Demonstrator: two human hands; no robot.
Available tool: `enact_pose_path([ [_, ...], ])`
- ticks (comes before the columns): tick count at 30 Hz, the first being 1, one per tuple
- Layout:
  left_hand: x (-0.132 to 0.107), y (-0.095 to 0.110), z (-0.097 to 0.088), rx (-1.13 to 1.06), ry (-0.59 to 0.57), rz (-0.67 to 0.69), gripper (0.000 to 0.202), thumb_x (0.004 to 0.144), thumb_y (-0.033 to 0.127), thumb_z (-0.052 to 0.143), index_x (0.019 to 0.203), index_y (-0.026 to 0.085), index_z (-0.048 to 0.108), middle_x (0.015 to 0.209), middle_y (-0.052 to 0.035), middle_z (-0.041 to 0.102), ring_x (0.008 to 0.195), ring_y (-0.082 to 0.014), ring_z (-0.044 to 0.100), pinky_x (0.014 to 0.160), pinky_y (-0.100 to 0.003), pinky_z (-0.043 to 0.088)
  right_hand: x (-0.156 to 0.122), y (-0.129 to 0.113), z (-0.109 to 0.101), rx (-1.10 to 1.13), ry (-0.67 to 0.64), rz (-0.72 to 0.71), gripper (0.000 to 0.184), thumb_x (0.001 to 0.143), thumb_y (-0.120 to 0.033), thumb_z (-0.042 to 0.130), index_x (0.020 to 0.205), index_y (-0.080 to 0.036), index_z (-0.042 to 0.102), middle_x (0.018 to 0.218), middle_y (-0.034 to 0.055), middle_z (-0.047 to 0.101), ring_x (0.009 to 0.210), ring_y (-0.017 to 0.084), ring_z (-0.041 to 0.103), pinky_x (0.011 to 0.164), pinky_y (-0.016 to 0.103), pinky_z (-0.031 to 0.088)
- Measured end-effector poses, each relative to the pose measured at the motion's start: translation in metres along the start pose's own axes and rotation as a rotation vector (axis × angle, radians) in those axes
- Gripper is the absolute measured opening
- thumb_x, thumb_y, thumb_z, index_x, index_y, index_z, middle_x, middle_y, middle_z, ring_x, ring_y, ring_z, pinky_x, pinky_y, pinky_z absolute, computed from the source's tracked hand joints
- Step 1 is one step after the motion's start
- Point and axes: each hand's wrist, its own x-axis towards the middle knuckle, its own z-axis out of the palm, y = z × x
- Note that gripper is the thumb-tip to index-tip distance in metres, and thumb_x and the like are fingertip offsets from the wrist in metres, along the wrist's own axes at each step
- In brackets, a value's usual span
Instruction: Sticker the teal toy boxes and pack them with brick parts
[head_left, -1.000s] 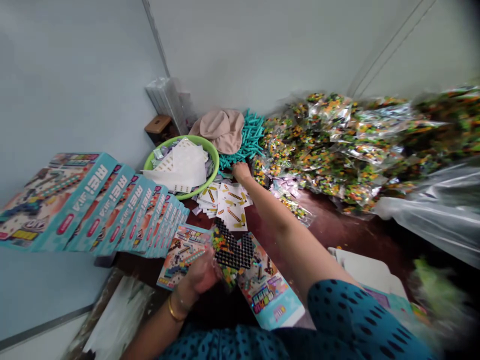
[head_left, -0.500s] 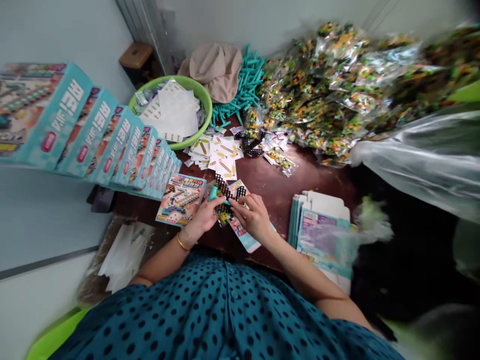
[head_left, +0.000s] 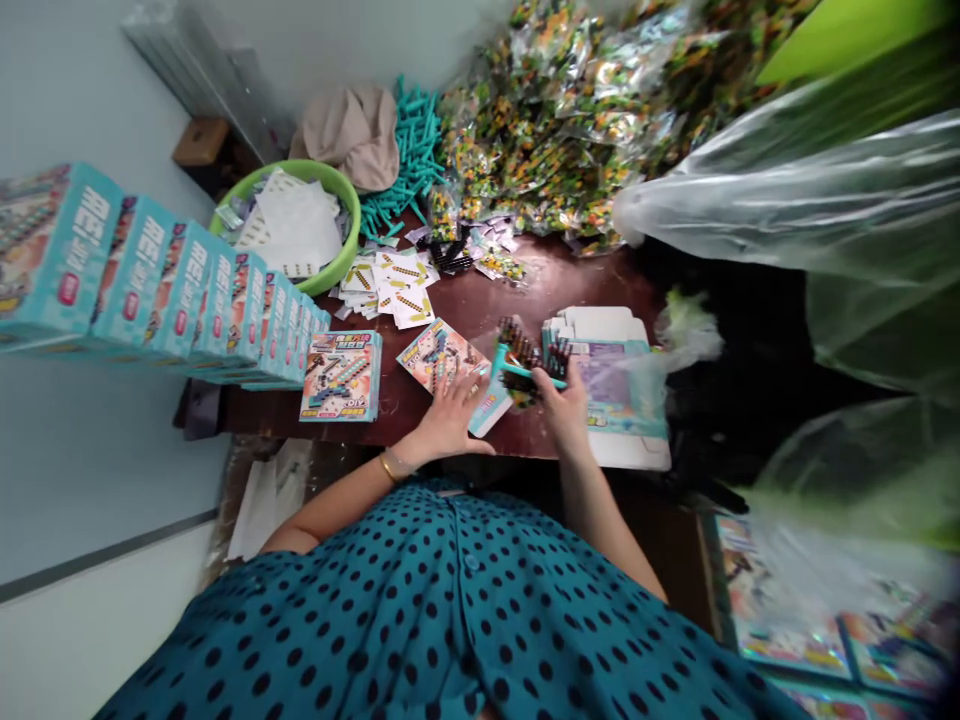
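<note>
My right hand [head_left: 566, 412] is closed around a bundle: a teal plastic stick [head_left: 534, 374], black grid pieces [head_left: 520, 340] and what looks like a small clear bag of coloured bits, partly hidden. It is above the table, near the left edge of some flattened cartons [head_left: 611, 385]. My left hand [head_left: 448, 418] lies with fingers spread on a flat printed box [head_left: 437, 350], covering part of its picture. The box is turned at an angle, and its teal and white end [head_left: 491, 405] shows beyond my fingers. Another printed box [head_left: 343, 375] lies left of it.
Upright teal boxes [head_left: 187, 285] form a row at left. A green basin [head_left: 351, 240] holds paper sheets. Printed cards [head_left: 401, 285], teal sticks [head_left: 412, 135] and many bead bags [head_left: 547, 140] cover the table's back. Clear plastic [head_left: 720, 210] hangs at right; more boxes [head_left: 787, 610] sit lower right.
My left hand has let go of the bundle and now rests on the flat box. My right hand has carried the bundle rightward, off the box. The view has shifted right.
</note>
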Motion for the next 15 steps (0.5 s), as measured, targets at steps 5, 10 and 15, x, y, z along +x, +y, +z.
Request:
enact_pose_path([
  [5,0.002,0.0,0.009,0.24,0.029,0.0,0.051,0.084,0.021,0.068,0.135,0.019,0.066,0.152,-0.0167,0.054,0.148,-0.0389,0.038,0.124,-0.059,0.016,-0.006,0.021,-0.082,0.168,-0.064,0.172,0.06,0.076,-0.051,0.077,0.128,-0.022,0.066,0.116,0.0072,0.075,0.1,0.024,0.073,0.092,0.04,0.059],
  [10,0.02,0.025,-0.028,0.021,0.319,0.111,0.045,0.102,0.042,0.045,0.138,0.024,0.064,0.143,-0.0114,0.063,0.137,-0.0283,0.052,0.121,-0.048,0.031,-0.013,0.008,-0.049,0.363,-0.393,0.219,0.064,0.075,-0.051,0.079,0.132,-0.025,0.067,0.117,0.0047,0.077,0.098,0.026,0.075,0.084,0.038,0.062],
  [15,0.026,0.037,-0.029,-0.027,0.399,0.094,0.055,0.105,0.052,0.036,0.146,0.022,0.056,0.152,-0.0123,0.055,0.145,-0.0259,0.044,0.125,-0.045,0.026,0.025,-0.018,-0.019,0.126,-0.264,-0.055,0.061,0.075,-0.043,0.079,0.132,-0.021,0.068,0.126,0.0043,0.074,0.113,0.027,0.07,0.105,0.044,0.054],
])
